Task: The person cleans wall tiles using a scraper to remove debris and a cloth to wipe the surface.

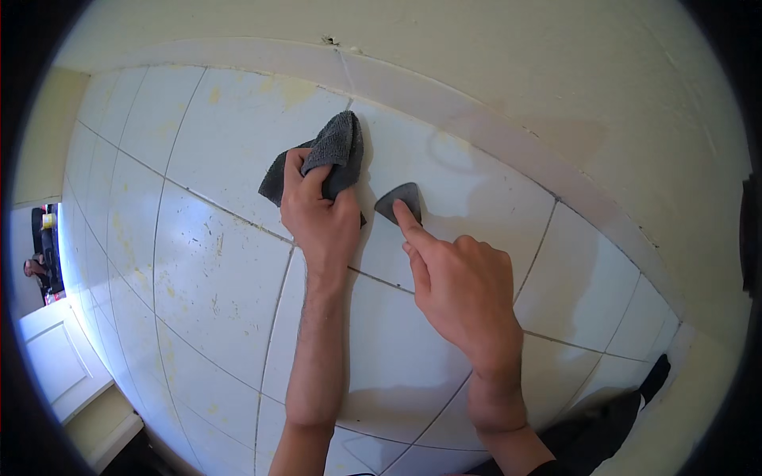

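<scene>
Bunched in my left hand (321, 206) is a dark grey cloth (341, 143), its folds resting against the white floor tiles (230, 111) close to the wall. My right hand (464, 285) grips a scraper whose flat, dark grey blade (401, 196) lies at the tile surface, just right of the cloth. The index finger stretches out along the blade, while the other fingers curl under and hide the handle. Both forearms reach in from the lower edge.
A cream wall with a pale skirting strip (444, 99) curves along the far and right sides. Yellowish stains and dark specks (214, 238) mark the tiles at left. A white panelled door (67, 357) stands at far left. Dark clothing (595, 436) shows at lower right.
</scene>
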Action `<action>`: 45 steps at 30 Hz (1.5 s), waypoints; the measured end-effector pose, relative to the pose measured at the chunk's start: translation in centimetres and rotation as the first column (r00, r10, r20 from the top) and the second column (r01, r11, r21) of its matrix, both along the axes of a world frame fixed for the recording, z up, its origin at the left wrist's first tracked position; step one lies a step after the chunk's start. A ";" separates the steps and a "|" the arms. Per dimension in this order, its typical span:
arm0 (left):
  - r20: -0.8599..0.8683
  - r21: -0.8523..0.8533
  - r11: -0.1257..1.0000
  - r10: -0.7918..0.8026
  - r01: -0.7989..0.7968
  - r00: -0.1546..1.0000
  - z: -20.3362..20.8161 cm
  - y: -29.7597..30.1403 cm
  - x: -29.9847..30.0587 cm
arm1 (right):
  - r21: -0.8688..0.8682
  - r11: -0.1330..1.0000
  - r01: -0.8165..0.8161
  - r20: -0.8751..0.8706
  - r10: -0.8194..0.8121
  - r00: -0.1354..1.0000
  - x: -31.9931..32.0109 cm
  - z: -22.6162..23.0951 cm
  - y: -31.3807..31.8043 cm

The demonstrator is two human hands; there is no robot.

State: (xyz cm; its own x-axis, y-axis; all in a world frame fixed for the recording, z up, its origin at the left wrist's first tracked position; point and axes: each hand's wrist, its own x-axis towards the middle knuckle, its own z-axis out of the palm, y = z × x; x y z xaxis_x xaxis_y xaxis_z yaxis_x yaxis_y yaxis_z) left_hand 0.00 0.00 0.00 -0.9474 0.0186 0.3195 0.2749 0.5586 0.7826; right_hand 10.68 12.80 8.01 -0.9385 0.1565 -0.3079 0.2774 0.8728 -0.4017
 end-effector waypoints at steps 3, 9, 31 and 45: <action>-0.014 0.004 1.000 0.001 -0.001 1.000 -0.3 -0.1 -0.1 | -0.041 0.999 0.004 -0.023 -0.005 1.000 0.0 -0.5 -0.1; 0.011 0.015 1.000 0.023 -0.023 1.000 -0.1 -0.1 0.1 | -0.055 0.998 0.001 -0.075 -0.005 0.997 0.3 -1.1 -0.3; 0.018 0.011 1.000 -0.001 0.001 1.000 -0.1 0.0 0.1 | -0.056 0.997 0.053 0.025 -0.052 0.998 0.6 0.7 1.3; 0.012 0.023 1.000 -0.013 0.012 1.000 -0.3 -0.1 0.1 | -0.049 0.987 0.156 0.046 -0.154 0.987 0.4 0.1 1.3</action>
State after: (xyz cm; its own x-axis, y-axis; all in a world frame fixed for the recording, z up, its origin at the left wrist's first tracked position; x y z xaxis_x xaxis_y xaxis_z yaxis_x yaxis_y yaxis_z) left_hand 0.05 -0.07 -0.32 -0.9510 0.0232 0.3084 0.2720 0.5372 0.7984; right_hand 11.07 14.11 8.10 -0.8902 0.2817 -0.3580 0.4251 0.7960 -0.4309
